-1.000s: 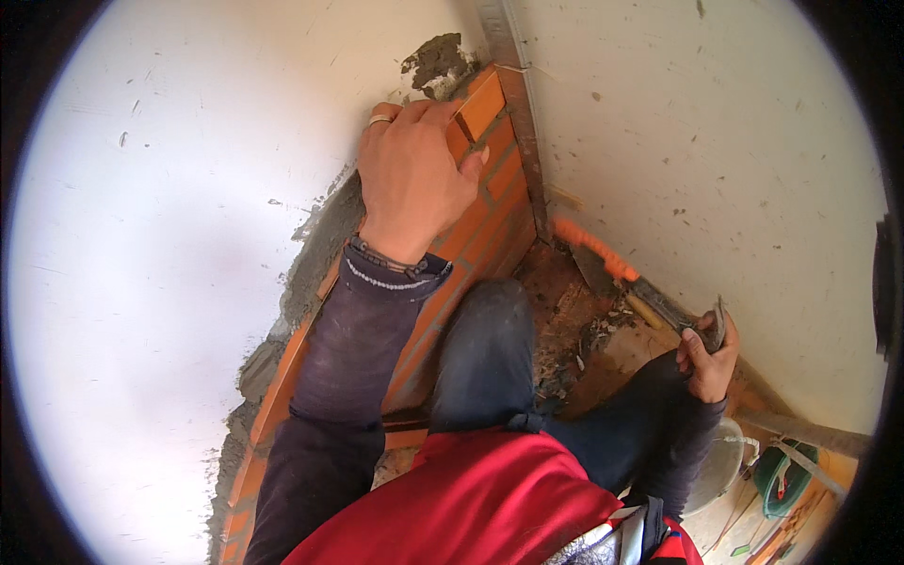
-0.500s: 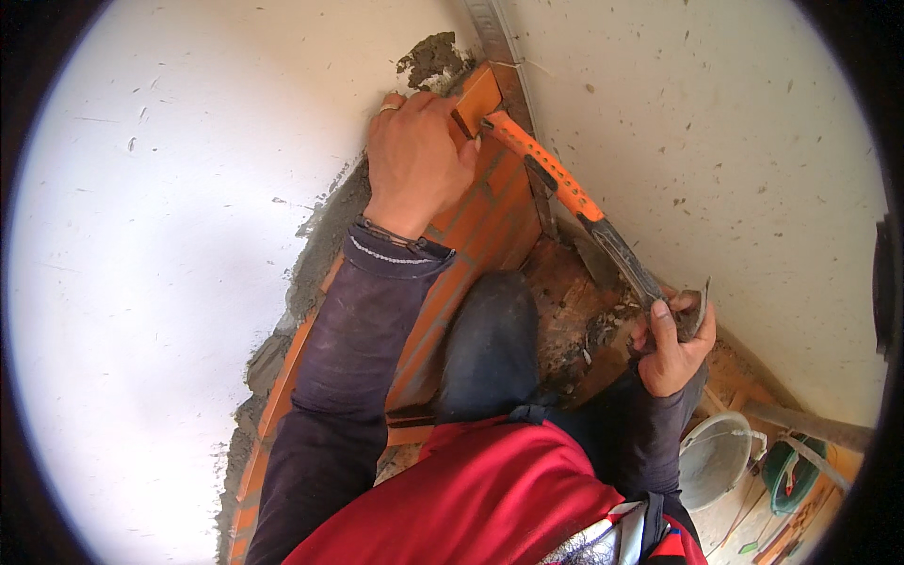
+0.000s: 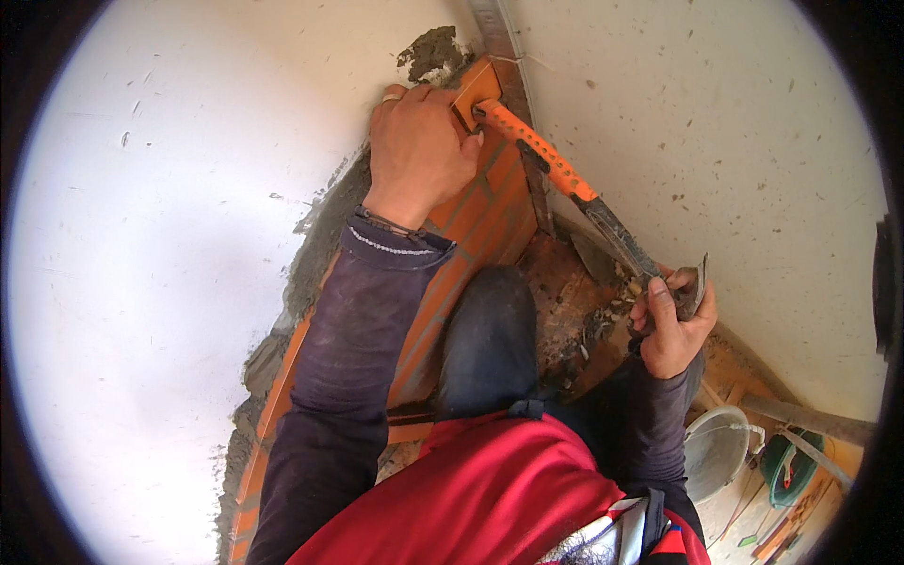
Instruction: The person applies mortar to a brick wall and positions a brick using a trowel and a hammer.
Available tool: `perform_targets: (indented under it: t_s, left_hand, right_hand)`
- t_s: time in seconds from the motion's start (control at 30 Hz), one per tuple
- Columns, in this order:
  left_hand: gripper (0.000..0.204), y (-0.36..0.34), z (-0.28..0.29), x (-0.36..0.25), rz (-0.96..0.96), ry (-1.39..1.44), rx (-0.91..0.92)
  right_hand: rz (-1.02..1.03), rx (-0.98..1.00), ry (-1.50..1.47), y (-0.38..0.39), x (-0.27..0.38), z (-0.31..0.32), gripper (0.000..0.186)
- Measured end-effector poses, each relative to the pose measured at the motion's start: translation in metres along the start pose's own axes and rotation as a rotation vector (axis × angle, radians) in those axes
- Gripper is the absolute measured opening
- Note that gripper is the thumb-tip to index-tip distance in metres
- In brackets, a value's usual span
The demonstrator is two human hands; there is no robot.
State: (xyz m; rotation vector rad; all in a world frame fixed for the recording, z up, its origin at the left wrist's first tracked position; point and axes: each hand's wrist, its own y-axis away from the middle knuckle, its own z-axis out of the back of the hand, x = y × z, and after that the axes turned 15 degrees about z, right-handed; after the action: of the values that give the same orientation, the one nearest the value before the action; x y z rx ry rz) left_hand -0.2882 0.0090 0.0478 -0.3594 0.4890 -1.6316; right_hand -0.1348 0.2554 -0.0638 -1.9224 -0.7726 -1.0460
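My left hand is closed round an orange brick at the top of a low brick wall. Its fingers lie on the side toward the white wall, and the thumb is on the near side. In my right hand is a hammer with an orange and black handle, gripped at its grey metal head end. The handle's orange butt meets the brick's face beside my left thumb. Part of the head is hidden by my fingers.
Grey mortar runs along the white wall, with a patch above the brick. A pale panel stands at right. Debris lies below. A grey bucket, a green bucket and a pole are lower right.
The hammer's butt has moved slightly up and left onto the brick's face. My right hand has risen a little with it, while my left hand stays on the brick.
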Motion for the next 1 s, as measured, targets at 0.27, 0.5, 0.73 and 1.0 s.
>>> perform_targets:
  t_s: [0.27,0.5,0.73,1.0]
  left_hand:
    - [0.047,-0.0024,-0.0006,0.0048,-0.018,-0.008,0.024]
    - [0.054,0.0002,0.0021,-0.0002,-0.001,-0.045,0.064]
    - [0.058,-0.0003,0.0044,-0.0031,0.009,-0.068,0.09]
    - [0.059,0.0012,0.0015,-0.004,0.007,-0.107,0.075]
  right_hand:
    - [0.004,-0.044,-0.001,0.0036,0.0053,0.0015,0.018]
    - [-0.004,0.014,0.04,-0.0013,0.003,0.0012,0.017]
    - [0.005,-0.021,0.021,-0.0017,0.0036,-0.0035,0.015]
    - [0.021,-0.005,0.031,-0.0026,0.006,-0.0032,0.015]
